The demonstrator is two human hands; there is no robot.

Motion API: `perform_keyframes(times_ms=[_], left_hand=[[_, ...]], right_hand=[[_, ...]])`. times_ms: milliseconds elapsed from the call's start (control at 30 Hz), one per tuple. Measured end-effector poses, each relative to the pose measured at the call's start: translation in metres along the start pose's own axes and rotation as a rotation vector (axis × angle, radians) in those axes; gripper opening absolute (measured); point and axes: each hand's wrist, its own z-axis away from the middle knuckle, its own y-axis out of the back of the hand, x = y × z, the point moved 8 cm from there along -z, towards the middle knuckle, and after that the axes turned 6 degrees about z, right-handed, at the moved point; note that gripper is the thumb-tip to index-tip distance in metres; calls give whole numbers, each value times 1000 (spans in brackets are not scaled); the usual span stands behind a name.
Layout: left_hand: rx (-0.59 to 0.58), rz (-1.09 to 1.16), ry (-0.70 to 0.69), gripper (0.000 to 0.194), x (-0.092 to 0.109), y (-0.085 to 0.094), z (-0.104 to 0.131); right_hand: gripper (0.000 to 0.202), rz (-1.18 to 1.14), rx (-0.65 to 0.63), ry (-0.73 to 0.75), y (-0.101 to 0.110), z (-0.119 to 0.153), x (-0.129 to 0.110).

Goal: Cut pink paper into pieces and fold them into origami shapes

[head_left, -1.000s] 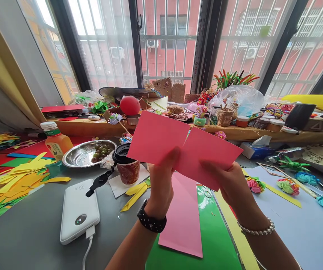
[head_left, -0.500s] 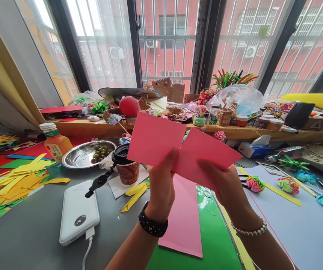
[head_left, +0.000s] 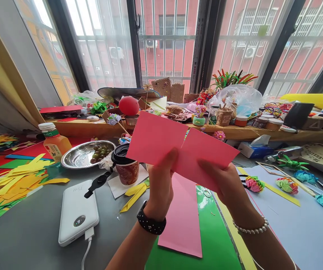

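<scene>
Pink paper is held up in front of me, parted by a narrow slit that runs down from its top edge. Whether its left and right halves still join lower down I cannot tell. My left hand is closed on the lower middle of the paper, thumb in front. On the right half, my right hand pinches the lower edge, its thumb also in front. Below them a long pink paper strip lies on a glossy green sheet.
To the left stand a white power bank with a cable, a lidded paper cup, a metal plate holding fruit, and a juice bottle. Folded paper pieces lie at right. A cluttered ledge runs beneath the window.
The right half of the pink paper has tilted slightly, its outer corner moving a little left and up. Both hands keep their grip, nearly in place.
</scene>
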Motion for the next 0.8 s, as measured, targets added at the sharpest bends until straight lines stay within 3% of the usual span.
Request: perform_keyframes(times_ms=[133, 433, 667, 800], left_hand=[[-87, 18, -41, 36, 4, -7, 0], [-39, 51, -63, 39, 6, -6, 4], [-65, 46, -5, 35, 2, -5, 1], [-109, -9, 115, 23, -10, -3, -3]], right_hand=[[24, -14, -53, -28, -3, 1, -1], [27, -17, -47, -35, -11, 8, -7], [33, 23, 26, 27, 2, 1, -5], [32, 37, 65, 40, 11, -3, -7]])
